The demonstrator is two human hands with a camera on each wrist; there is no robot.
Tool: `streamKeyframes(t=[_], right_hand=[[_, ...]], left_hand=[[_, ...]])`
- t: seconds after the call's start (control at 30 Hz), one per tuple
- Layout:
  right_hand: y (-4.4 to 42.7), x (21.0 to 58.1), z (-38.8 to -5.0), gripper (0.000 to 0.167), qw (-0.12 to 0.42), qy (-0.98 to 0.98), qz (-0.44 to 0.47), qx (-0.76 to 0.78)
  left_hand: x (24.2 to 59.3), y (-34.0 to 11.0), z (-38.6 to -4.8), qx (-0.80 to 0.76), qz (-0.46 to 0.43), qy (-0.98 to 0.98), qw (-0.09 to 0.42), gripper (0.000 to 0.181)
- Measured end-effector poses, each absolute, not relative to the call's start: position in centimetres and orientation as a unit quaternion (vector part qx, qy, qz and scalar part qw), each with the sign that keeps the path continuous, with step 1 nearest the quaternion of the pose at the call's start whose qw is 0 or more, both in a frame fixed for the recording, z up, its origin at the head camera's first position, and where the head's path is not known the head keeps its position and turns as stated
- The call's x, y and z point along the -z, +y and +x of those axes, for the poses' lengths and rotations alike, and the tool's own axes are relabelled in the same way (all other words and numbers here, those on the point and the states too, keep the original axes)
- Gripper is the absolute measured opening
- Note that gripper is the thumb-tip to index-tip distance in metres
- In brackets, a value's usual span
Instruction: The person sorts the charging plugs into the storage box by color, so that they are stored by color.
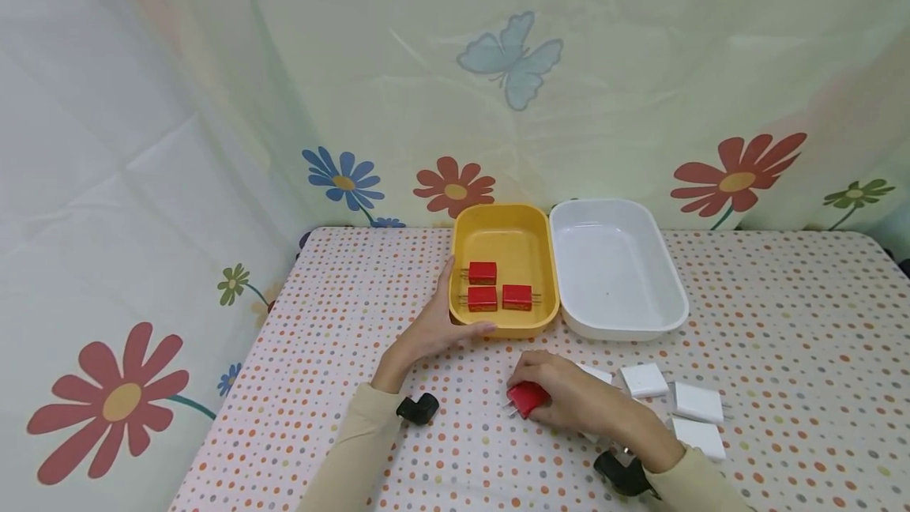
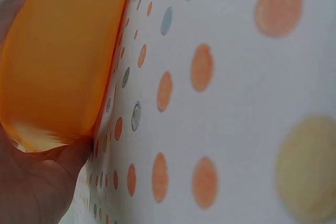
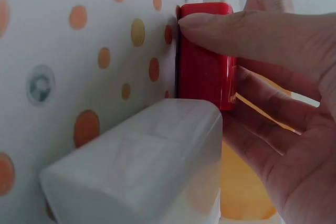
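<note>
My left hand holds the front left corner of a yellow plastic tray, its thumb along the front wall and its fingers along the left side. Several red charger plugs are in view: three, such as this red charger plug, lie in the tray with metal prongs showing. Another red charger plug is pinched by my right hand, low over the tablecloth in front of the tray. Seen from the right wrist, the thumb presses that plug's side, and a white charger plug lies close by.
Beside the yellow tray stands a white tray with nothing visible in it. Several white charger plugs, including this white plug, lie right of my right hand. A dotted cloth covers the table, and a flowered curtain hangs behind.
</note>
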State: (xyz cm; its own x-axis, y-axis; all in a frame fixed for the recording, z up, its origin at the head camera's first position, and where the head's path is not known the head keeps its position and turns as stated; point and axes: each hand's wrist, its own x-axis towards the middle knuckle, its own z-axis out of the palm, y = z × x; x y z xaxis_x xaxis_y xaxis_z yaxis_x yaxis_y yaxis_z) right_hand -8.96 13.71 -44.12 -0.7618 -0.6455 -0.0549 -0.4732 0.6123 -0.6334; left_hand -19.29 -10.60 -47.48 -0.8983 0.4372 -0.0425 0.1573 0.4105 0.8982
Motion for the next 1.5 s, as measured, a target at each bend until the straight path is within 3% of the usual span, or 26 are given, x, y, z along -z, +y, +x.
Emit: streamKeyframes(t=[0.33,0.53,0.9,1.13,1.5], right_hand=[[14.3,44.0,-9.2,0.032,0.131,0.882,-0.327,0.314],[14.9,41.3,-9.6,0.035,0.085,0.894,-0.328,0.293],[15.4,34.5,-16.1,0.034,0.028,0.903,-0.343,0.256],[14.2,33.3,-21.7,0.027,0.057,0.913,-0.325,0.239],[12.7,37.6,-25.9,0.033,0.120,0.940,-0.219,0.234]], left_hand=[[47.3,-10.5,-19.2,-0.516,0.179,0.827,0.135,0.131],[47.3,-10.5,-19.2,-0.522,0.189,0.821,0.132,0.130],[47.3,-10.5,-19.1,-0.526,0.181,0.819,0.141,0.126],[47.3,-10.6,-19.2,-0.523,0.171,0.823,0.140,0.124],[47.1,-10.6,-19.1,-0.517,0.169,0.826,0.147,0.127]])
